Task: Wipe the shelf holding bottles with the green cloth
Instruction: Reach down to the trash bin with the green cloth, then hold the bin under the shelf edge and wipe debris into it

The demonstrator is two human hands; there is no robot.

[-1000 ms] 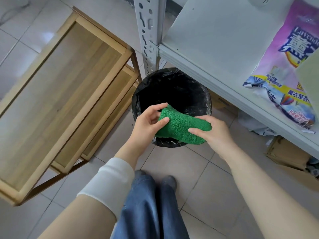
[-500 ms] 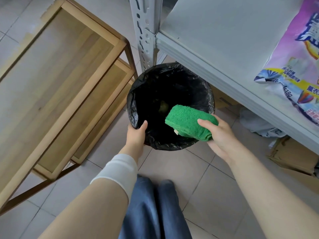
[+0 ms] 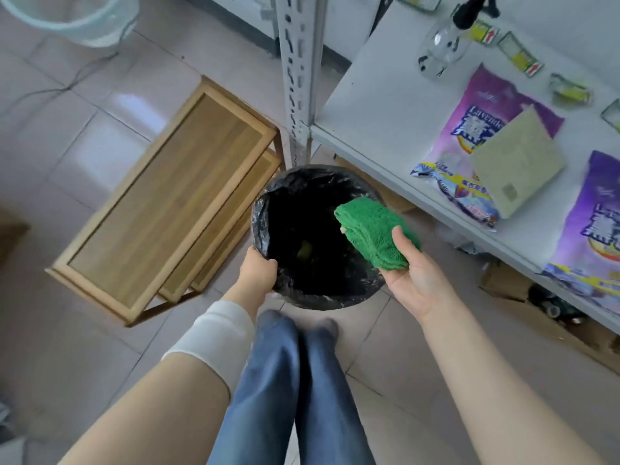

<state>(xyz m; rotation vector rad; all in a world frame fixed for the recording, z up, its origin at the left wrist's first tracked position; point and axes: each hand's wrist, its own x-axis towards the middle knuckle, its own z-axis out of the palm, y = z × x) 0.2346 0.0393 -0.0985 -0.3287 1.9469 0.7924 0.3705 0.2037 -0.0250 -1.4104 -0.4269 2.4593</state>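
A folded green cloth (image 3: 375,231) is pinched in my right hand (image 3: 414,276), held over the right rim of a bin lined with a black bag (image 3: 288,196). My left hand (image 3: 256,271) grips the bin's near left rim. The white metal shelf (image 3: 379,105) runs along the right. On it stand a clear spray bottle (image 3: 441,45), two purple detergent bags (image 3: 469,129) and a beige pad (image 3: 518,159).
A wooden tiered rack (image 3: 161,209) stands on the tiled floor left of the bin. The shelf's perforated metal post (image 3: 298,78) rises just behind the bin. A pale plastic basket (image 3: 70,15) is at the far left. Cardboard boxes (image 3: 503,280) sit under the shelf.
My left hand let go of the cloth and took hold of the bin's rim. My right hand kept the cloth and moved right. The view lifted, showing more of the shelf.
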